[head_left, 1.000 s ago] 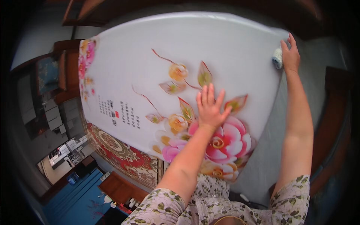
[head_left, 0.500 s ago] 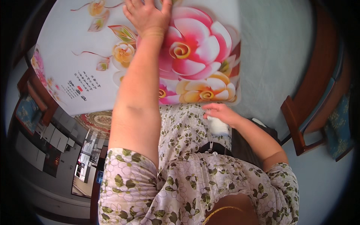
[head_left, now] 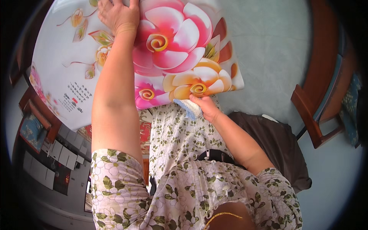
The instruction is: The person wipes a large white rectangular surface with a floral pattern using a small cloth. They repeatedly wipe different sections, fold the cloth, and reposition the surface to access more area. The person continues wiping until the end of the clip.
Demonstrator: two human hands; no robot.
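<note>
A glossy white table cover (head_left: 184, 50) printed with large pink and orange flowers spreads out in front of me. My left hand (head_left: 119, 18) lies on it near the far side, palm down and fingers apart, its fingertips partly cut off by the frame's top. At the cover's near edge, my right hand (head_left: 205, 105) is closed round a small white and blue cloth (head_left: 189, 109). The cloth and the thumb side of that hand are against or just under the edge by an orange flower; whether the fingers also pinch the cover I cannot tell.
A dark brown covered seat (head_left: 272, 145) is beside me on the right. Further right stands a wooden chair (head_left: 310, 115) with blue cushions. Another wooden chair with a blue patterned cushion (head_left: 34, 128) is at the left. A red patterned rug (head_left: 145, 134) shows below the table.
My right hand has moved left and up with the cloth to the cover's near edge. The view has shifted, and my left hand now appears further left, still on the cover.
</note>
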